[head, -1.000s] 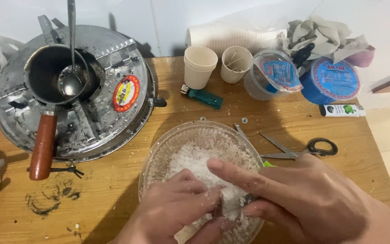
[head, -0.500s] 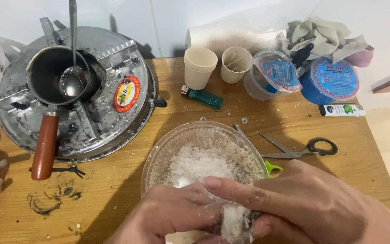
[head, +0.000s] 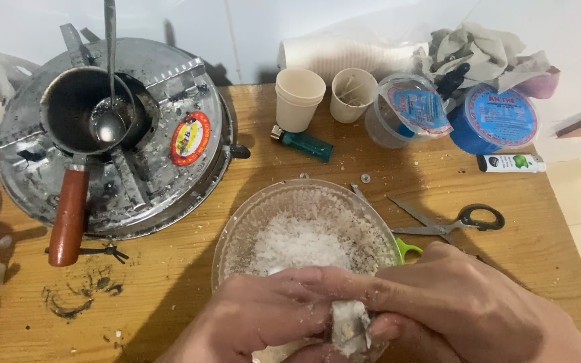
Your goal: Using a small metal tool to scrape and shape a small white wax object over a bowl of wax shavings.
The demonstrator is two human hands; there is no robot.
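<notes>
Both hands meet over the near edge of a clear glass bowl (head: 237, 228) filled with white flakes (head: 300, 242). My left hand (head: 257, 319) and my right hand (head: 465, 309) pinch a small white lump (head: 349, 325) coated in flakes between the fingertips. Flakes cling to the fingers. A green-handled tool (head: 408, 250) pokes out from under my right hand beside the bowl.
A round metal stove (head: 183, 181) carries a dark pot (head: 68, 111) with a brown handle and a ladle (head: 107, 124). At the back stand two paper cups (head: 298, 97), a green lighter (head: 302, 143), lidded tubs (head: 413, 107), cloth. Scissors (head: 452, 222) lie to the right.
The hands have drawn toward the bowl's near edge and closed together on the white lump, uncovering more of the flakes.
</notes>
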